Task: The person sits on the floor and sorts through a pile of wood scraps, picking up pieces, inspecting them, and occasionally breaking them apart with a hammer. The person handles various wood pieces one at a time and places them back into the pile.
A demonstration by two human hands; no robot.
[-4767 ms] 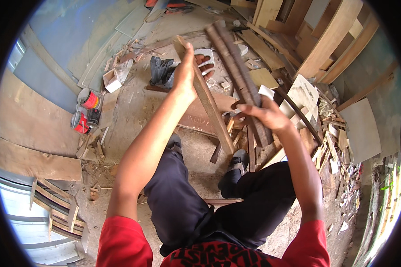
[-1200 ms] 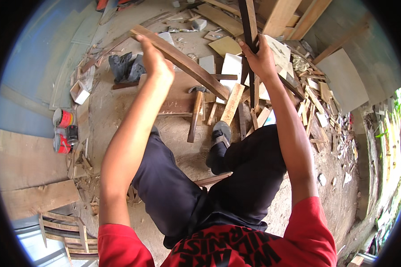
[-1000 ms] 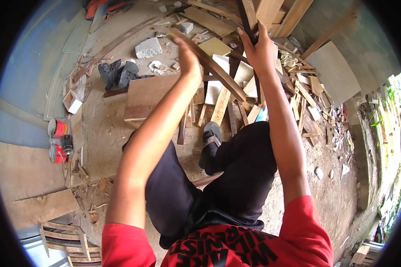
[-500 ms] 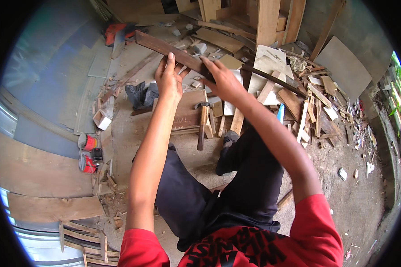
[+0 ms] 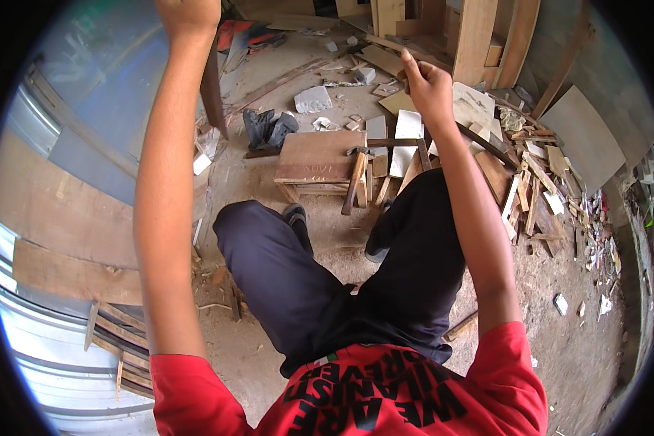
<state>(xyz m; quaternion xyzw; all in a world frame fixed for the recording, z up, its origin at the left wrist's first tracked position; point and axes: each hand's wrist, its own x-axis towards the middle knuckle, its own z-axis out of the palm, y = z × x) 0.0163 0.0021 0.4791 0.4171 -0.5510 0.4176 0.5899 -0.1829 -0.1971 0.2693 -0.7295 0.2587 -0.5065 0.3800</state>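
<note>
My left hand (image 5: 189, 16) is raised at the top edge, its fingers partly cut off by the frame. It is closed on a dark brown wooden board (image 5: 212, 94), which hangs down behind my wrist. My right hand (image 5: 432, 89) is held up over the scrap pile, thumb raised and fingers curled in. Whether something small sits inside those fingers is hidden. Below, between my knees and the debris, a low wooden stool (image 5: 320, 156) stands on the floor. A claw hammer (image 5: 355, 178) rests at its right edge, with the handle hanging toward me. A dark L-shaped piece (image 5: 403, 143) lies beside it.
Scrap wood (image 5: 530, 182) is heaped on the right. A black plastic bag (image 5: 267, 129) and a pale block (image 5: 313, 99) lie behind the stool. Tall planks (image 5: 476, 43) lean at the back. Large sheets (image 5: 65, 211) and a slatted wooden piece (image 5: 120, 330) are on the left.
My hands have moved apart. The left went up and left with the board, and the right let go of it and moved right. My view has shifted; the left knee has swung outward.
</note>
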